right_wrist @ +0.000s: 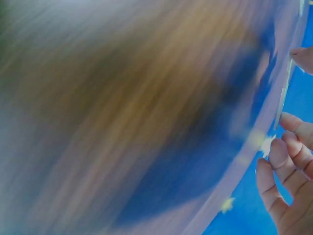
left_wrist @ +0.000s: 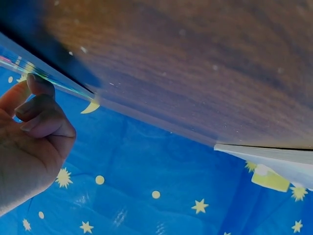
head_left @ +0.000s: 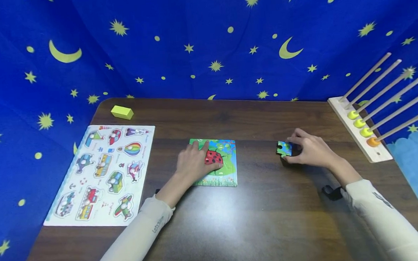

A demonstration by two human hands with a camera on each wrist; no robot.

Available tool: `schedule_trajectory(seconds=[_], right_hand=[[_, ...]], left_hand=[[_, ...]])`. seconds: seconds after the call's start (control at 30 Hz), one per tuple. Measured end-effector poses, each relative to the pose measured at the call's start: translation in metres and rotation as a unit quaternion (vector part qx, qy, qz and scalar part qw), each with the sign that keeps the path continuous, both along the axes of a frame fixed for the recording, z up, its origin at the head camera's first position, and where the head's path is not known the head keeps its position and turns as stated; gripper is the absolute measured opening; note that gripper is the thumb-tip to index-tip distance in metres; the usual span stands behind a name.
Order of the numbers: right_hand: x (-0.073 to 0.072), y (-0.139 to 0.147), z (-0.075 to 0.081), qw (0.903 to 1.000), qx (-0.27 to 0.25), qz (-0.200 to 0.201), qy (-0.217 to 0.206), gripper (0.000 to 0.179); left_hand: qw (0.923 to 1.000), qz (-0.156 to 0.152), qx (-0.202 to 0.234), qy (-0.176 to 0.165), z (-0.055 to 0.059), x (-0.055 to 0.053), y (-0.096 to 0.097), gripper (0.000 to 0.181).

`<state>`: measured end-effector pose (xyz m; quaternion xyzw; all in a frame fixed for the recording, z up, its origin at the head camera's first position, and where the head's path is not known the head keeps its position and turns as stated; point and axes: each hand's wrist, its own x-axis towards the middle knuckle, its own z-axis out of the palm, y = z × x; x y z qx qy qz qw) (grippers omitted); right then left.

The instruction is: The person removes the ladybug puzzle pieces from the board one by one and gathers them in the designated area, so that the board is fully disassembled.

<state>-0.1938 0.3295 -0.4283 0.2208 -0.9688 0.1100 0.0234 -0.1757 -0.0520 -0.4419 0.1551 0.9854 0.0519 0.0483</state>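
Note:
A square jigsaw puzzle (head_left: 230, 176) with a red ladybug on green leaves lies flat at the middle of the table. My left hand (head_left: 193, 163) rests on its left side, fingers spread over the picture and thumb by the ladybug. From the left wrist view, the fingertips of this hand (left_wrist: 39, 127) meet the board's thin edge. Off to the right, my right hand (head_left: 313, 150) pinches a small blue-green puzzle piece (head_left: 284, 148) by its edges, between thumb and fingers. The right wrist view shows that piece (right_wrist: 283, 93) edge-on, held just over the table.
On the left lies a white vehicle peg board (head_left: 142, 205), with a yellow block (head_left: 122, 112) behind it. A wooden stand (head_left: 380, 153) with upright rods and several yellow and orange beads stands at the right edge. A blue starry cloth (head_left: 188, 13) hangs behind the table.

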Motion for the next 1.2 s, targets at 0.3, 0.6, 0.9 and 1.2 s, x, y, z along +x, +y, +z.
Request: schedule_trajectory(seconds=[0.3, 0.6, 0.9, 1.2], right_hand=[[0.014, 0.037, -0.008, 0.9998, 0.015, -0.009, 0.009, 0.051], [0.014, 0.041, -0.008, 0.9998, 0.017, -0.002, 0.008, 0.052], [0.017, 0.038, -0.008, 0.9999, 0.01, -0.001, 0.005, 0.059], [0.015, 0.0, -0.003, 0.999, -0.031, 0.033, 0.007, 0.059]], left_hand=[[0.9999, 0.007, 0.006, -0.013, -0.001, 0.001, 0.001, 0.098], [0.9999, 0.008, 0.007, -0.012, -0.001, 0.001, 0.001, 0.098], [0.9998, 0.006, 0.011, -0.015, 0.001, 0.002, -0.001, 0.099], [0.9992, 0.024, 0.02, -0.025, 0.012, 0.005, -0.024, 0.097]])
